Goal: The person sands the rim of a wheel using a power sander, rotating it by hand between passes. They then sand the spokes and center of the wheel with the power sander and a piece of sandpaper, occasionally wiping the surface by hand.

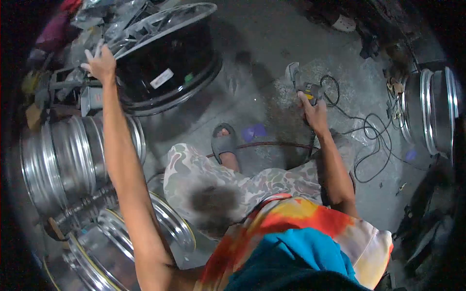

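Note:
A corded angle grinder (pixel 314 90) with a pale disc on its left end is low over the dusty floor at the right. My right hand (pixel 316 114) is closed round its body, the thumb along the near side. At the upper left stands a large wheel rim (pixel 165 60) with a black barrel, a white label and a spoked face tilted upward. My left hand (pixel 101 63) reaches to the near-left edge of this rim, fingers spread and whitened with dust. It overlaps the rim's edge and holds nothing that shows.
Bare metal wheel rims (pixel 63 160) lie on their sides at the left, with more rims (pixel 97 257) below them. Another rim (pixel 429 111) stands at the far right. The black power cord (pixel 374 131) loops across the floor. A reddish hose (pixel 276 144) runs near my sandalled foot (pixel 223 143).

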